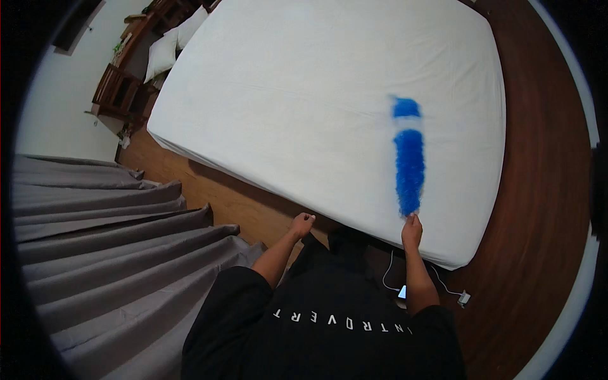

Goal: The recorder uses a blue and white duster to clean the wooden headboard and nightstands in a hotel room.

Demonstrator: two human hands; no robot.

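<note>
My right hand (pixel 412 233) grips the lower end of a blue fluffy duster (pixel 410 166), whose handle is hidden in my fingers. The duster points away from me over a mattress with a white fitted sheet (pixel 294 99), and a pale band crosses it near the far end. Whether its fibres touch the sheet I cannot tell. Beside the mattress's near edge, my left hand (pixel 303 225) is loosely curled with nothing visible in it.
Grey pleated curtains (pixel 142 266) hang at my left. Two white pillows (pixel 161 56) rest near a wooden chair (pixel 116 90) at the far left. A lit phone (pixel 403 291), white cables and a white charger plug (pixel 464 298) lie low at the right, over dark wooden floor (pixel 532 199).
</note>
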